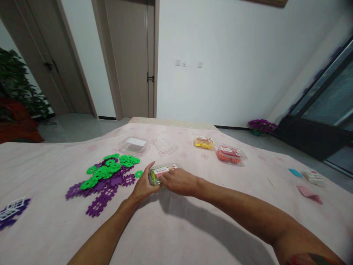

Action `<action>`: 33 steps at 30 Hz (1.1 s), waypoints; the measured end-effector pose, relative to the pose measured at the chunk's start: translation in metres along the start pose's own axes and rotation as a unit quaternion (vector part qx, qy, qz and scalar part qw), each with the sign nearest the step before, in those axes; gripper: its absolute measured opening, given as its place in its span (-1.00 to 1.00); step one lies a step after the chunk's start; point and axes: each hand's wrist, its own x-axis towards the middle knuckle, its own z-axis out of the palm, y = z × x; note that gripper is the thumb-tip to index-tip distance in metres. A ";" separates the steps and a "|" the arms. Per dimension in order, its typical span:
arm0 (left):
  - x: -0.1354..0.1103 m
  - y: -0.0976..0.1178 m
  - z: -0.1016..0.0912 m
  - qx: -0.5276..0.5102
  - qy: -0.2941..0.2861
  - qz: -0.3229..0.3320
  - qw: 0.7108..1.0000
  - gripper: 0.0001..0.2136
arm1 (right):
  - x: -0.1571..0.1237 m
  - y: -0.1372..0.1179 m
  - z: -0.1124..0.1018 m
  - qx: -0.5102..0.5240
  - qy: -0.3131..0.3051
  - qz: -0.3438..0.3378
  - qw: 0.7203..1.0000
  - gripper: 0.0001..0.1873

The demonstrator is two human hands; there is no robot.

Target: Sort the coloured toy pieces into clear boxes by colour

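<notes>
A clear plastic box with green pieces inside and a printed label on its lid lies between my hands at the middle of the table. My left hand grips its left side, thumb pointing up along the edge. Across the front and right of the lid lies my right hand, its fingers curled and pressed on the label. Part of the box is hidden behind that hand. Just left of my left hand is a loose green disc, close to a heap of green notched discs on purple square pieces.
Behind the heap sits a clear container beside an empty clear lid. Farther right stand boxes of yellow pieces and red pieces. A pink cloth and a white packet lie at the right, white and purple pieces far left.
</notes>
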 end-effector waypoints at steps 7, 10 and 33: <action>-0.002 0.005 -0.002 0.005 -0.009 -0.007 1.000 -0.09 | -0.001 0.000 0.003 -0.023 0.026 -0.017 0.999 -0.82; -0.001 0.005 -0.003 0.015 -0.002 -0.013 1.000 -0.10 | 0.000 -0.002 0.003 -0.039 0.033 -0.022 0.998 -0.84; -0.009 0.014 -0.008 -0.101 -0.004 0.015 0.995 0.14 | 0.015 0.025 0.024 0.078 0.248 0.394 0.882 -0.68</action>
